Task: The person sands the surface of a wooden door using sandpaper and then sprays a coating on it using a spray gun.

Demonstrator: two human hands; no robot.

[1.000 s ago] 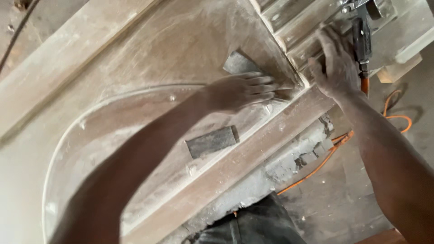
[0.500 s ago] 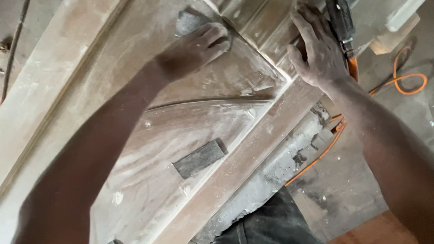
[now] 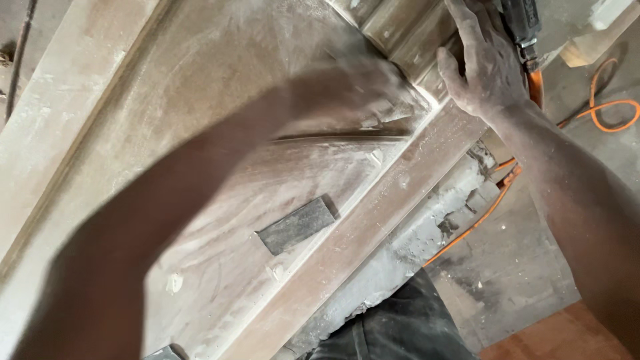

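— While dust covers everything, what carries the things?

— Big pale wooden panel [image 3: 200,87], lying flat, moulded frame rail [image 3: 373,233] running along its near edge. Inside the rail a recessed field with a curved groove, all powdered white.

— Your right hand?

— My right hand [image 3: 483,67] sits at the panel's far right corner, palm down on the stepped moulding [image 3: 400,33], fingers spread and loosely curled over it, gripping nothing I can see. Dusty all over.

— Left?

— My left arm reaches across the panel toward that same corner. Left hand [image 3: 383,90] is motion-blurred; looks pressed against the surface just beside the moulding, but I cannot tell whether it is flat or closed on something.

— Loose items?

— Dark grey rectangular sanding block [image 3: 297,225] lying flat in the recessed field, near the frame rail, well apart from both hands. Another dark piece [image 3: 163,352] peeks in at the bottom edge, too cut off to tell.

— Room?

— Grey concrete floor [image 3: 533,267] past the panel's near edge, rough crumbly masonry [image 3: 413,247] under the rail. Orange cable [image 3: 600,107] loops on the floor at right, touching a dark power tool [image 3: 520,23] just beside my right hand. Reddish board [image 3: 567,337] at bottom right corner. Dark trousers [image 3: 393,327] below.
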